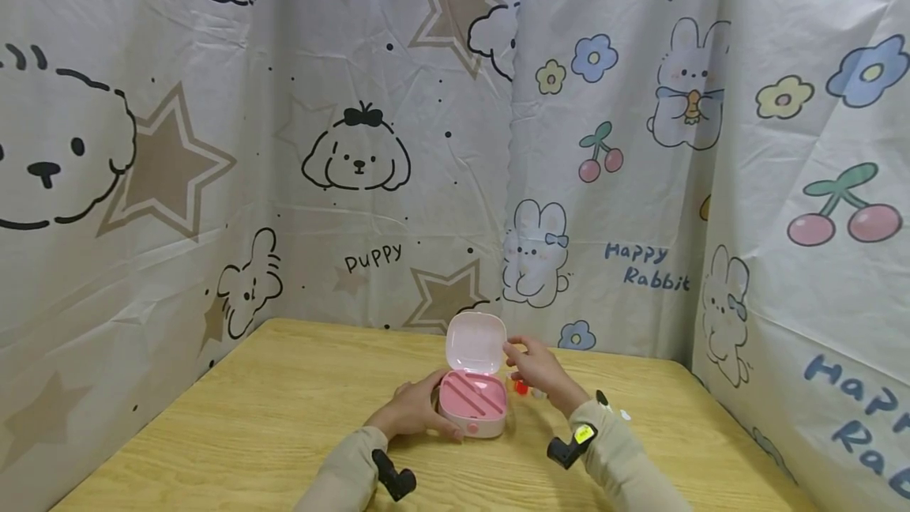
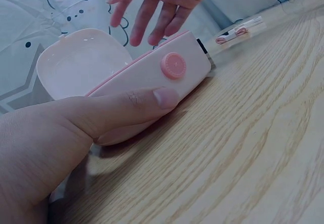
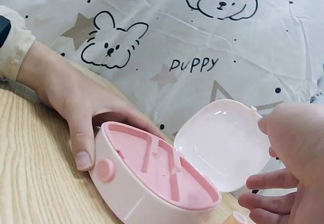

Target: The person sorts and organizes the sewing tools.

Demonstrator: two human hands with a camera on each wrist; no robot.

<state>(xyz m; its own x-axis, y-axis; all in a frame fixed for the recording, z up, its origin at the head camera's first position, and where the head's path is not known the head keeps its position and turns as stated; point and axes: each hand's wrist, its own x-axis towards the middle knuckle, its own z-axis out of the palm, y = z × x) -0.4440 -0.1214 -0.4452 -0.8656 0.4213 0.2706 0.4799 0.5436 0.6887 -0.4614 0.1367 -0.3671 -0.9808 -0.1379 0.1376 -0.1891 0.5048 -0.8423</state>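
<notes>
Standing open, the box holds a pink divided tray. The left hand grips the box; the right hand, fingers loosely apart, is beside the raised lid.

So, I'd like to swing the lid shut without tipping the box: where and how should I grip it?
Probably pinch the lid at its free upper rim, by the small tab, coming from the right. It stands open behind the box, so that thin edge is exposed, and the right hand is beside the lid; the left hand holds the box's left side.
</notes>
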